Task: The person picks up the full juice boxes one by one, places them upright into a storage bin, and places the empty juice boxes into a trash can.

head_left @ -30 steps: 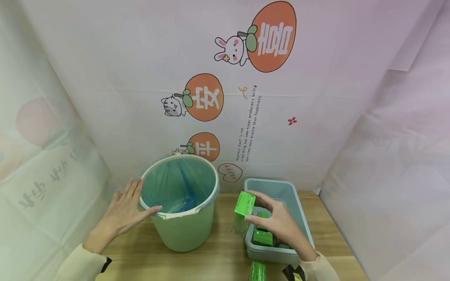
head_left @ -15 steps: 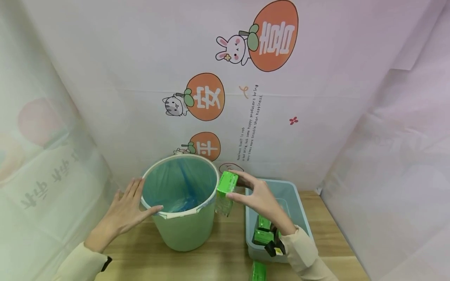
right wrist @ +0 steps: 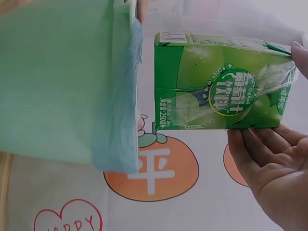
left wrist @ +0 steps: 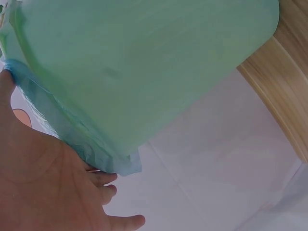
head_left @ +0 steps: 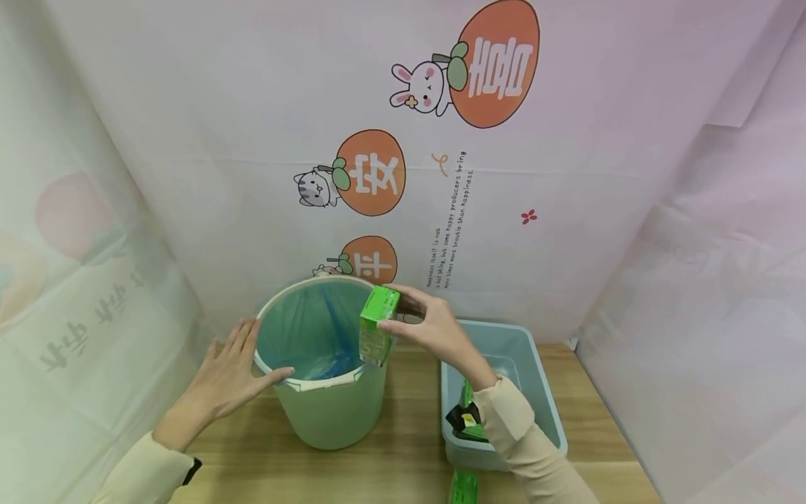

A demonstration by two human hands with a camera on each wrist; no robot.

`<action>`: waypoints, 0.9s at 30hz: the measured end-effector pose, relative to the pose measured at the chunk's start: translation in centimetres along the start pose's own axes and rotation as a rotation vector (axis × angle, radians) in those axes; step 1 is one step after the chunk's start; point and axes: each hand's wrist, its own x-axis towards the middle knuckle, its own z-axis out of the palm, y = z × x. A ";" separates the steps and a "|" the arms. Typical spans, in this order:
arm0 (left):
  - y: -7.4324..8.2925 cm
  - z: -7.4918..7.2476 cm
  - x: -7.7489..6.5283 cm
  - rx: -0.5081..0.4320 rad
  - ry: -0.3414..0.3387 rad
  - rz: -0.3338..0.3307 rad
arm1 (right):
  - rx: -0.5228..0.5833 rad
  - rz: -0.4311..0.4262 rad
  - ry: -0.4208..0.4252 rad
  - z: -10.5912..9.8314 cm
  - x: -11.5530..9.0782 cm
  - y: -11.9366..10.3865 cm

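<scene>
A green grape juice carton [head_left: 376, 325] is pinched between the thumb and fingers of my right hand [head_left: 437, 332]. It is over the right side of a pale green bucket bin [head_left: 334, 420], just above the rim. In the right wrist view the juice carton [right wrist: 192, 79] lies beyond the bin's edge, its printed side facing the camera. My left hand [head_left: 217, 385] rests on the bin's left rim with spread, fairly straight fingers. In the left wrist view its thumb and fingers touch the blue bin liner [left wrist: 72, 125] folded over the rim.
A grey-blue tub [head_left: 550, 399] stands to the right, with green packs [head_left: 467, 395] in it partly hidden by my right sleeve. Another green carton [head_left: 464, 486] lies on the wooden table [head_left: 403, 448] at the front. Printed white sheeting [head_left: 567, 161] surrounds the back and sides.
My right hand has carried the juice carton leftward and up from beside the tub to above the bin's right rim. My left hand has stayed on the bin.
</scene>
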 end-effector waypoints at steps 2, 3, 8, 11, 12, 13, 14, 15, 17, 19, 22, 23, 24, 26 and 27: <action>0.0 0.0 0.1 0.003 0.004 0.000 | -0.002 -0.005 -0.003 0.3 0.6 -0.1; 0.0 -0.1 0.1 0.004 0.004 0.001 | 0.000 -0.005 -0.006 0.4 0.8 -0.2; 0.0 -0.2 0.2 0.003 0.007 0.003 | 0.010 0.006 -0.034 1.4 2.1 -0.2; 0.0 -0.2 0.1 0.001 0.004 0.001 | 0.010 0.005 -0.052 2.2 2.7 -0.2; 0.0 -0.2 0.1 0.001 0.004 0.000 | 0.009 0.008 -0.057 2.4 2.9 -0.2; 0.0 -0.2 0.1 0.002 0.004 0.000 | 0.007 0.009 -0.062 2.7 3.1 -0.2; 0.0 -0.2 0.1 0.001 0.003 -0.001 | 0.009 0.010 -0.069 3.0 3.2 -0.2; -0.1 -0.2 0.0 0.000 0.002 -0.001 | 0.011 0.011 -0.075 3.3 3.4 -0.2; -0.1 -0.3 0.0 0.000 0.000 -0.002 | 0.011 0.013 -0.085 3.8 3.7 -0.1; -0.1 -0.3 0.0 -0.002 -0.002 -0.003 | 0.003 0.008 -0.095 4.3 4.0 0.0; 0.0 -0.3 -0.1 -0.005 -0.005 -0.002 | -0.007 -0.003 -0.107 5.0 4.4 0.3; 0.0 -0.3 -0.1 -0.006 -0.006 -0.002 | -0.011 -0.008 -0.111 5.1 4.4 0.4; 0.1 -0.3 -0.1 -0.008 -0.008 -0.002 | -0.017 -0.011 -0.114 5.3 4.5 0.6; 0.2 -0.3 -0.1 -0.012 -0.009 -0.001 | -0.019 -0.011 -0.116 5.4 4.5 0.8; 0.2 -0.3 -0.1 -0.015 -0.011 -0.001 | -0.023 -0.010 -0.117 5.5 4.4 1.0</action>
